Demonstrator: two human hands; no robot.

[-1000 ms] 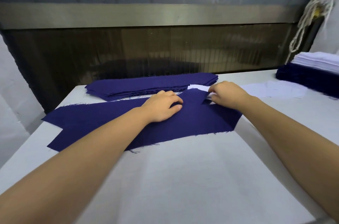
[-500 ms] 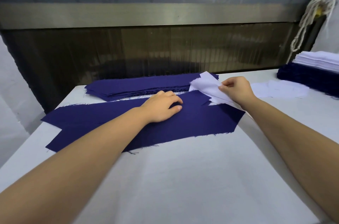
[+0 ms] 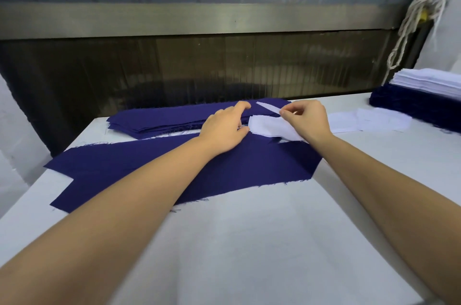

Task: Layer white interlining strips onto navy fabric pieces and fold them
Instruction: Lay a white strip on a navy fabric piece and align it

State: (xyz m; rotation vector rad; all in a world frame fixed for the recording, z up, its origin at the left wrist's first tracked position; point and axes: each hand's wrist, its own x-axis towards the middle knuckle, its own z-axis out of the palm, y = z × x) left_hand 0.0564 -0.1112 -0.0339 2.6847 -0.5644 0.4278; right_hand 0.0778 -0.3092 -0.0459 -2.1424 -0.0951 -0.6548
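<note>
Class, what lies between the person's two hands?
A white interlining strip, pinched by the right hand, its end beside the left hand; the head view shows it.

Fabric piece (image 3: 249,165) on table (image 3: 249,242), fabric stack (image 3: 162,118) behind, interlining stack (image 3: 429,80) far right

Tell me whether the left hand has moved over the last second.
Yes. The left hand has slid away from the person, toward the navy stack; its forefinger now lies over it.

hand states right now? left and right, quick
Left hand: open, fingers relaxed at the left end of the white interlining strip, no grip visible.
Right hand: pinching the white interlining strip above the navy fabric piece.
</note>
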